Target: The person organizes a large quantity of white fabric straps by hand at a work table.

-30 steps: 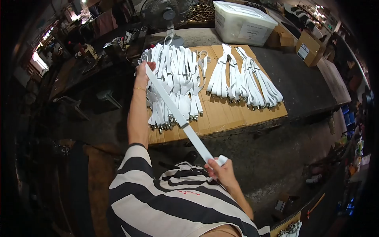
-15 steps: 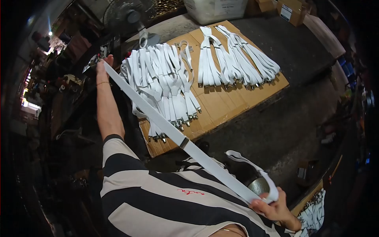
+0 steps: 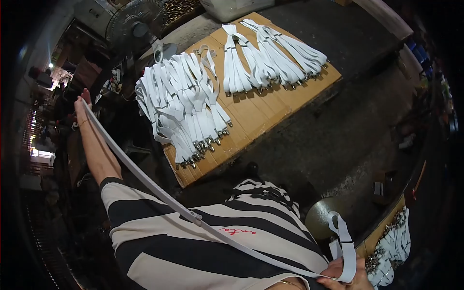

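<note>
Head view: cardboard sheet (image 3: 270, 116) carries a strap heap (image 3: 181, 108) at its left edge and strap bundles (image 3: 270, 55) along its far edge, fan (image 3: 133, 26) beyond; left hand (image 3: 83, 100) and right hand (image 3: 345, 279) each clamped on the white strap (image 3: 159, 193), stretched wider than half a second ago, crossing the striped shirt.

Strap (image 3: 145, 181) spans left hand (image 3: 82, 104) to right hand (image 3: 345, 278); strap piles (image 3: 183, 108) on cardboard (image 3: 256, 118) ahead.
</note>
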`<state>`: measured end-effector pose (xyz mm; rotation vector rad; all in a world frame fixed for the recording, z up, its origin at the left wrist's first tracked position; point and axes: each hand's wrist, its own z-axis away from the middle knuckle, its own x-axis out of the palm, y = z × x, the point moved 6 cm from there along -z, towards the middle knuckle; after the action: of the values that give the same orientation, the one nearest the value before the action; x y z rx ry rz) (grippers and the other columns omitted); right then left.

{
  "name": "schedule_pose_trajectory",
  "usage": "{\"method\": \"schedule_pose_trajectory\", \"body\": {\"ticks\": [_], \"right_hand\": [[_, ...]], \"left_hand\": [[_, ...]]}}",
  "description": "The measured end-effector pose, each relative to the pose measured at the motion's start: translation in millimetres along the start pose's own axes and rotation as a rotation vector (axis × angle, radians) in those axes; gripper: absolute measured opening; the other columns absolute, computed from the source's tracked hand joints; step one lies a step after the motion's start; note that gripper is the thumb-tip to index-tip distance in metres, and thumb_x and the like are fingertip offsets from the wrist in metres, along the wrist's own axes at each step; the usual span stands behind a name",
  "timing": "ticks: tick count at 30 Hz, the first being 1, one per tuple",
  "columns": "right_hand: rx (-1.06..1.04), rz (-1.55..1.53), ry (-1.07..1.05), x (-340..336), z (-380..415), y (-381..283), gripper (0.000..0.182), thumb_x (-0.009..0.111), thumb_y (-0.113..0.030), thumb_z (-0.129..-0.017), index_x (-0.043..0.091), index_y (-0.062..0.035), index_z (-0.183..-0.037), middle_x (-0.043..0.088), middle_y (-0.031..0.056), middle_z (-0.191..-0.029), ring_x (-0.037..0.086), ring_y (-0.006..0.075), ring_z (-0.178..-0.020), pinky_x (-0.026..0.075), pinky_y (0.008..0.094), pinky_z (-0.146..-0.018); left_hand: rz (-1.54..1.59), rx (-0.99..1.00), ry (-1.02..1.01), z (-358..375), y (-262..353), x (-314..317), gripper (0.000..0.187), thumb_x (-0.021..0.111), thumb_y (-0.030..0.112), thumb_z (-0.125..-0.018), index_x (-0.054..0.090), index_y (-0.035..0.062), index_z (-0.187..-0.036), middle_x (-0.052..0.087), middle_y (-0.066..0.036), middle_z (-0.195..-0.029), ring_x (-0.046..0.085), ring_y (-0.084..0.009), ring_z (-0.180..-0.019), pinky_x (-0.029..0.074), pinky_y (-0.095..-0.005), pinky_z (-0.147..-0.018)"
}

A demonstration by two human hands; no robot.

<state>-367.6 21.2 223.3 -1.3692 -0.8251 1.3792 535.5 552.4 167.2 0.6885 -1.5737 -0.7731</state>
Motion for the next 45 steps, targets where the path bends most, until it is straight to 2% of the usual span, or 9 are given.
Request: {"method": "schedule_pose_trajectory", "body": {"ticks": [8, 10, 11, 14, 16, 17, 22, 35, 45], "right_hand": [[-0.219, 0.128, -0.024, -11.9, 24.9, 8.6, 0.011, 0.071, -0.001, -0.066, 0.06, -0.0023, -0.067, 0.052, 0.0084, -0.056, 0.054, 0.025, -0.049, 0.042, 0.0364, -0.047], [-0.163, 0.054, 0.002, -12.3, 36.7, 40.6, 0.016, 0.076, -0.013, -0.07, 0.065, -0.0039, -0.063, 0.059, 0.007, -0.053, 0.058, 0.0207, -0.044, 0.045, 0.0263, -0.043], [-0.204, 0.132, 0.049, -15.5, 33.2, 40.3, 0.017, 0.077, -0.014, -0.068, 0.065, -0.005, -0.062, 0.06, 0.0071, -0.055, 0.059, 0.0207, -0.046, 0.047, 0.028, -0.046], [-0.186, 0.16, -0.024, -22.3, 20.7, 65.4, 0.014, 0.076, -0.011, -0.072, 0.067, -0.0012, -0.069, 0.059, 0.0049, -0.053, 0.052, 0.0113, -0.043, 0.037, 0.0249, -0.041], [-0.061, 0.09, 0.067, -24.0, 8.7, 77.9, 0.015, 0.074, -0.013, -0.074, 0.066, -0.0009, -0.068, 0.058, 0.005, -0.052, 0.053, 0.01, -0.045, 0.039, 0.0237, -0.043], [0.051, -0.006, 0.069, -19.8, 9.5, 99.9, 0.016, 0.073, -0.013, -0.076, 0.066, -0.0007, -0.068, 0.057, 0.0041, -0.052, 0.053, 0.0089, -0.045, 0.039, 0.0228, -0.043], [0.303, -0.437, 0.08, 10.4, -2.6, 158.0, 0.022, 0.064, -0.014, -0.085, 0.064, -0.0008, -0.068, 0.053, -0.0022, -0.051, 0.045, 0.0041, -0.045, 0.033, 0.0203, -0.041], [0.31, -0.595, -0.029, 1.2, 20.3, 168.7, 0.019, 0.063, -0.013, -0.086, 0.061, 0.0012, -0.074, 0.053, 0.0006, -0.054, 0.045, 0.0049, -0.045, 0.031, 0.0202, -0.039], [0.595, -0.633, 0.034, 24.8, 30.5, 242.0, 0.031, 0.049, -0.029, -0.095, 0.055, -0.0012, -0.082, 0.053, 0.0039, -0.055, 0.047, 0.0088, -0.043, 0.033, 0.0214, -0.04]], "left_hand": [[-0.014, 0.275, 0.242, 80.4, 81.8, -10.4, 0.025, 0.029, 0.008, -0.092, 0.041, -0.0093, -0.106, 0.058, -0.031, -0.107, 0.06, -0.0381, -0.1, 0.052, -0.0488, -0.088], [0.031, 0.15, 0.171, 78.6, 72.6, -15.3, 0.027, 0.032, 0.01, -0.092, 0.042, -0.0082, -0.109, 0.059, -0.028, -0.106, 0.059, -0.0378, -0.102, 0.051, -0.0498, -0.089], [0.086, 0.033, -0.031, 97.3, 49.4, 11.1, 0.027, 0.035, 0.007, -0.089, 0.05, -0.0082, -0.105, 0.061, -0.024, -0.102, 0.061, -0.033, -0.097, 0.052, -0.0454, -0.088], [-0.65, 0.168, 0.23, 170.3, -54.1, 88.1, 0.032, 0.04, 0.019, -0.085, 0.059, -0.0027, -0.099, 0.064, -0.014, -0.092, 0.063, -0.0268, -0.088, 0.05, -0.0363, -0.087], [-0.341, 0.135, 0.35, 122.8, -118.7, 46.1, 0.025, 0.038, 0.016, -0.087, 0.056, -0.0006, -0.081, 0.063, -0.015, -0.082, 0.063, -0.0281, -0.073, 0.054, -0.0352, -0.07], [-0.523, -0.014, 0.191, 161.5, -156.2, 76.4, 0.024, 0.038, 0.016, -0.089, 0.051, 0.0003, -0.076, 0.061, -0.016, -0.077, 0.062, -0.0294, -0.068, 0.055, -0.0376, -0.069], [-0.222, -0.115, 0.356, 256.5, -287.2, 87.1, 0.032, 0.044, 0.021, -0.093, 0.049, -0.0013, -0.071, 0.06, -0.017, -0.069, 0.058, -0.0259, -0.053, 0.053, -0.0376, -0.055], [-0.063, -0.696, 0.088, 562.7, -480.6, 182.3, 0.036, 0.041, 0.037, -0.095, 0.052, 0.0082, -0.077, 0.055, -0.008, -0.064, 0.054, -0.0221, -0.058, 0.047, -0.0349, -0.055], [0.185, -1.027, 0.561, 729.1, -567.7, 57.9, 0.043, 0.041, 0.037, -0.096, 0.049, -0.0048, -0.101, 0.057, -0.016, -0.094, 0.057, -0.0279, -0.087, 0.048, -0.0373, -0.084]]}}
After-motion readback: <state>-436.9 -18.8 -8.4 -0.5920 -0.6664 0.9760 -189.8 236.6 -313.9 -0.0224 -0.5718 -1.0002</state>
